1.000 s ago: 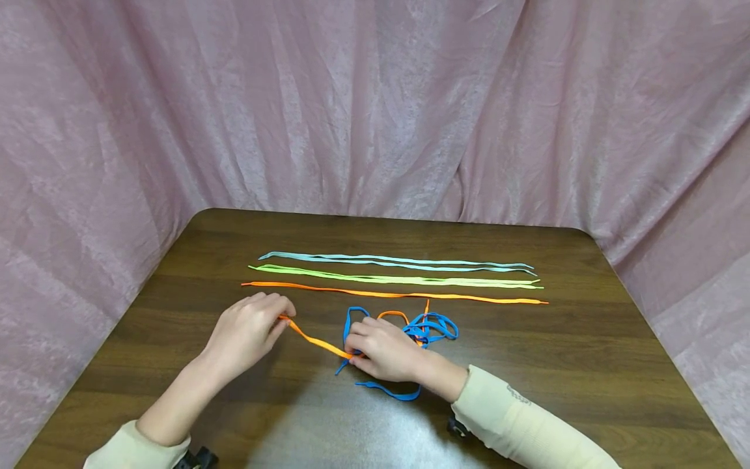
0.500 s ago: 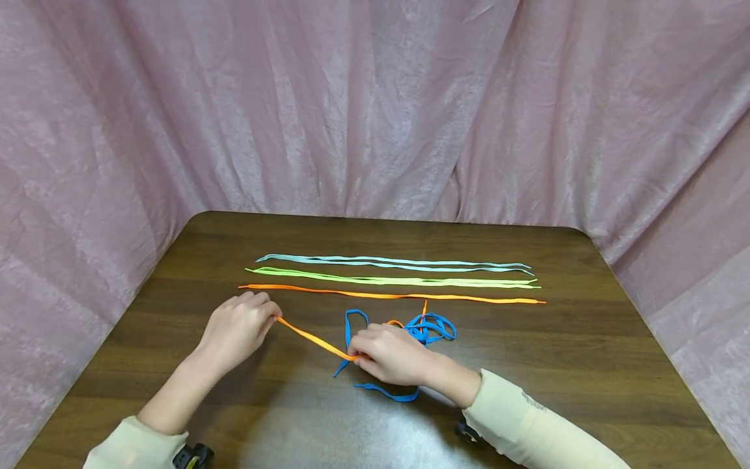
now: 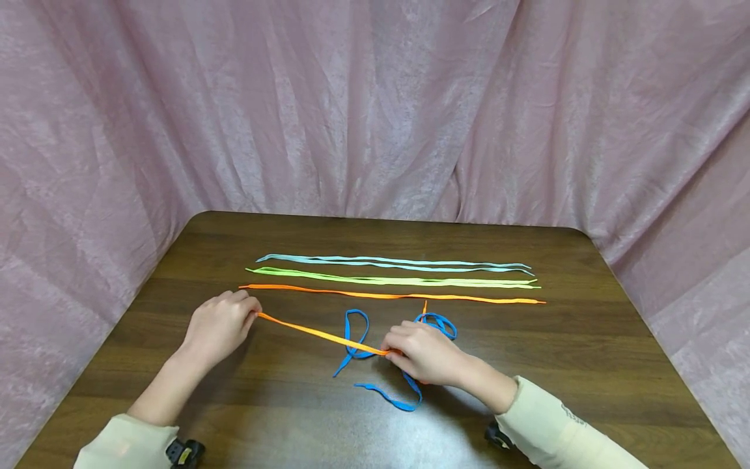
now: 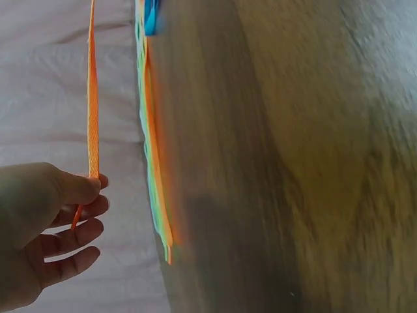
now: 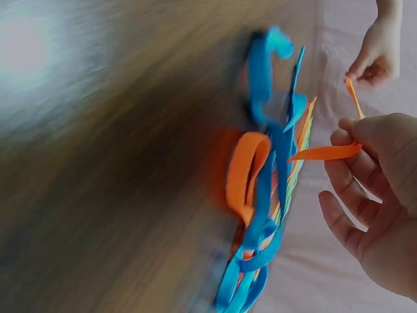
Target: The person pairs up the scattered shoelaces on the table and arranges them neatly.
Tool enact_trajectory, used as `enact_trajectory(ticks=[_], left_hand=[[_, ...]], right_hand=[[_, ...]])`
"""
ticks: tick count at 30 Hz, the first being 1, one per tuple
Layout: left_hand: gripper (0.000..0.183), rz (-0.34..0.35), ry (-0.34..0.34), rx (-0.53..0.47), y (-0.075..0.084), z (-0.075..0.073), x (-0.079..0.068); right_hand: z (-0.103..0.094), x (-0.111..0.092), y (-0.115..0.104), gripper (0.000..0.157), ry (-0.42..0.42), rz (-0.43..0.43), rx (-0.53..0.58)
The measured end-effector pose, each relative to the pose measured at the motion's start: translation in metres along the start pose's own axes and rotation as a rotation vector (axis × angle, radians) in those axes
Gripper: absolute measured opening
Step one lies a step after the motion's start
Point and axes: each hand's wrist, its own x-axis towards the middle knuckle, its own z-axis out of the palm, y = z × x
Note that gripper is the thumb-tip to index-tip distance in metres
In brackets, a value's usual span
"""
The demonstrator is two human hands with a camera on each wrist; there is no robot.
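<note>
My left hand point(image 3: 219, 329) pinches an orange shoelace point(image 3: 316, 333) near its end, and in the left wrist view a short tip pokes out below the thumb. Farther along, my right hand point(image 3: 430, 355) pinches the same lace between thumb and fingertips. The stretch between the hands is nearly straight and raised. From the right hand, the orange lace runs into a loose tangle with a blue shoelace point(image 5: 260, 72); an orange loop point(image 5: 244, 173) shows there in the right wrist view. In the head view, the right hand covers much of this tangle.
Beyond the hands, an orange lace point(image 3: 381, 296), a yellow-green pair point(image 3: 381, 281) and a light blue pair point(image 3: 351, 260) lie stretched side by side across the wooden table point(image 3: 586, 365). A pink curtain point(image 3: 375, 117) hangs behind the far edge.
The right hand has slid right along the orange lace and the left hand has moved left, so the stretch between them is longer and straighter. Part of the blue lace has shifted.
</note>
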Motion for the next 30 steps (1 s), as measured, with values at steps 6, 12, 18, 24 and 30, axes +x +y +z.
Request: enact_trajectory(ticks=[6,12,18,24,30], left_hand=[[0.013,-0.059,-0.060,-0.001,-0.008,0.003,-0.004],[0.012,-0.083,-0.089,0.000,-0.014,0.005,-0.006],[0.010,-0.109,-0.125,-0.009,-0.018,0.006,-0.007],[0.008,-0.140,-0.156,-0.012,-0.023,0.006,-0.007],[0.007,-0.151,-0.160,-0.008,-0.029,0.004,-0.007]], right_hand=[[-0.007,-0.019,0.010,0.005,0.019,0.041,-0.008],[-0.016,-0.036,0.019,0.003,0.019,0.115,0.005],[-0.025,-0.054,0.029,0.004,0.034,0.189,0.026],[-0.034,-0.071,0.040,0.011,0.044,0.271,0.004],[-0.041,-0.083,0.050,0.011,0.105,0.282,-0.052]])
